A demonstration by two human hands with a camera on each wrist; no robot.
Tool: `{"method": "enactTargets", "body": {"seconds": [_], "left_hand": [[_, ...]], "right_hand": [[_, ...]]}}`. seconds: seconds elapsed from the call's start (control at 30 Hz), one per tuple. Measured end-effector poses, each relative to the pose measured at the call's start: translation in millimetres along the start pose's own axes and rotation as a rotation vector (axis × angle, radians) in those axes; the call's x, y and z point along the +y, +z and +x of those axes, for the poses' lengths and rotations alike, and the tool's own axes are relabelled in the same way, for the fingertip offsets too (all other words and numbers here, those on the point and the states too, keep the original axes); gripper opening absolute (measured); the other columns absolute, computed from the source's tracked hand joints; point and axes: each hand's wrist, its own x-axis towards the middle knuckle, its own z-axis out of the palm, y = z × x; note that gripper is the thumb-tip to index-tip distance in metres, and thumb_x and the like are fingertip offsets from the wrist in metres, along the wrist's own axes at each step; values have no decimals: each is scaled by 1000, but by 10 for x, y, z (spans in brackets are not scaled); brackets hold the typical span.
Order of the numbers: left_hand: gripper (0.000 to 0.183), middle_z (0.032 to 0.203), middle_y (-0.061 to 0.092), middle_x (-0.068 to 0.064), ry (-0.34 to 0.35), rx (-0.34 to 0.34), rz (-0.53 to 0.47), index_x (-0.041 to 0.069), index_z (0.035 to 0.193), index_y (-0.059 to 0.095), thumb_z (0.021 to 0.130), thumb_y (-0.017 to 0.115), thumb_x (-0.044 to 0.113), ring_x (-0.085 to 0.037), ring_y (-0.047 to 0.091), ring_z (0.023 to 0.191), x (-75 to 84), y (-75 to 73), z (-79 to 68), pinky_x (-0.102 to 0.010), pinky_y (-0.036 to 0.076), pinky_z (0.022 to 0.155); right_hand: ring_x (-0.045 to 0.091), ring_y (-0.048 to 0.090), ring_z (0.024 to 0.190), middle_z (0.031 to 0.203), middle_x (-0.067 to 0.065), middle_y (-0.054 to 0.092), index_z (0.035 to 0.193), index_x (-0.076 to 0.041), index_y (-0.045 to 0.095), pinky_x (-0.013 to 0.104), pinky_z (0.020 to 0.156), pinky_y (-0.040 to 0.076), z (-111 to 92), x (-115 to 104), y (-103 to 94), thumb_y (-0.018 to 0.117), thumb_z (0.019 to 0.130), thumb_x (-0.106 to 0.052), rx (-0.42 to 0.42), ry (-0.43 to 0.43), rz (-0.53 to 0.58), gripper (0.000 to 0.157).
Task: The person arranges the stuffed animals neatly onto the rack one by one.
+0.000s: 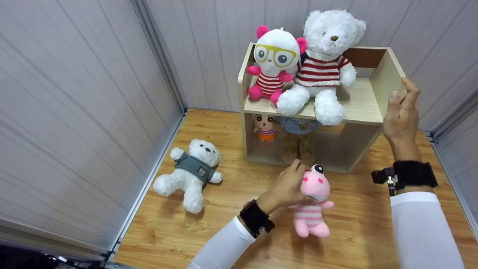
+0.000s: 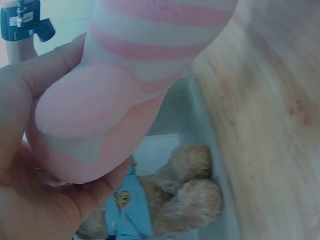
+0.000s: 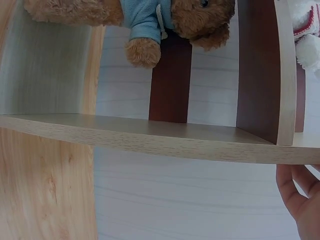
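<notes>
My left hand point(image 1: 286, 186) grips a pink plush toy point(image 1: 312, 215) round its head, in front of a small wooden shelf point(image 1: 358, 140). The toy has big eyes and a pink-and-white striped body; its head and stripes fill much of the left wrist view. Against the outer face of the shelf's right side panel rests my right hand point(image 1: 402, 119), fingers fairly straight, with fingertips at the panel's edge. On the top shelf sit a white bear point(image 1: 321, 71) in a red-striped sweater and a pink-eared plush point(image 1: 274, 63) with yellow glasses.
In the lower compartment stand a brown bear point(image 3: 145, 15) in a blue top and a small doll point(image 1: 266, 129) with orange shorts. A white bear point(image 1: 194, 168) in a grey-green shirt lies on the wooden floor point(image 1: 224, 224) to the left. Panelled walls point(image 1: 209, 56) enclose the space.
</notes>
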Motion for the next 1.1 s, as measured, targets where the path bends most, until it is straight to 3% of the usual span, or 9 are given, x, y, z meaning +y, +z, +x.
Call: {"method": "enactTargets", "body": {"seconds": [0.2,0.43,0.53,0.77,0.83,0.9,1.1], "left_hand": [[84,130,51,0,61,62,-28,12,131,55,66,93,49,-11,59,108,104,-256,117,-23,53,95],[83,135,50,-2,130,157,-2,11,130,54,66,94,45,-13,60,112,320,-664,356,-23,52,100],[84,137,50,-4,178,207,-16,10,131,53,66,94,43,-14,60,115,420,-849,471,-22,49,103],[82,143,46,-10,240,348,-120,5,135,52,70,93,35,-20,56,125,651,-1268,802,-22,43,111],[81,145,44,-11,231,401,-158,3,136,51,72,92,30,-22,56,128,707,-1372,914,-22,43,111],[80,148,41,-12,224,457,-184,3,138,51,73,91,27,-23,55,130,755,-1462,1020,-22,43,111],[81,157,32,-15,213,583,-178,4,142,48,77,89,29,-23,48,140,886,-1668,1368,-18,37,115]], "right_hand": [[35,54,125,154,14,51,149,-44,31,45,93,37,5,-6,-5,30,106,-41,1,0,-15,43],[33,54,114,147,18,55,150,-44,30,32,82,34,7,-9,-8,31,107,-41,-3,-2,-22,43],[33,54,113,148,16,54,150,-44,30,33,83,34,1,-10,3,31,107,-41,-2,6,-22,43],[39,53,115,163,7,41,152,-41,28,56,95,39,-8,-11,29,30,107,-42,-36,15,9,45],[38,52,113,161,10,42,153,-40,26,55,93,39,-8,-17,26,29,107,-43,-58,26,17,46],[40,51,122,165,11,35,154,-40,23,58,102,39,-6,-25,5,27,108,-44,-98,42,37,47],[57,31,144,173,11,14,156,-43,16,79,111,23,-5,-44,-134,20,108,-50,-213,78,83,49]]}}
